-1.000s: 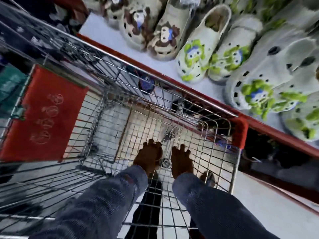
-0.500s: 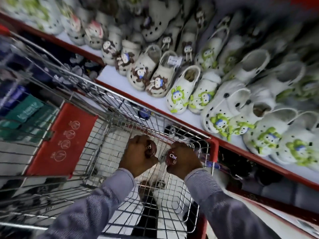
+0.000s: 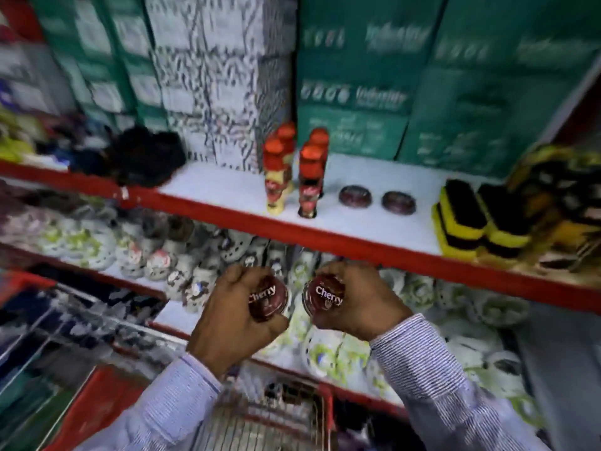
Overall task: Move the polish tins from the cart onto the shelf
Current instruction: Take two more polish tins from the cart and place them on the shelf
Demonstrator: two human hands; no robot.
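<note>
My left hand [image 3: 227,314] grips a round dark-red polish tin [image 3: 268,297] lettered "Cherry". My right hand [image 3: 361,301] grips a second such tin [image 3: 325,296]. Both tins are held side by side, below the red front edge of the white shelf [image 3: 227,190]. Two more polish tins lie flat on that shelf, one [image 3: 355,196] left of the other [image 3: 398,201]. The wire cart [image 3: 260,421] shows at the bottom, under my forearms.
Several red-capped polish bottles [image 3: 307,177] stand on the shelf left of the tins. Yellow-backed shoe brushes [image 3: 471,219] lie to the right. Green and patterned boxes [image 3: 351,92] line the back. Decorated clogs [image 3: 195,265] fill the lower shelf behind my hands.
Both hands closed on tins inside the cart, lifted them out and rose toward the upper shelf. The view swung up from the cart to the shelves.
</note>
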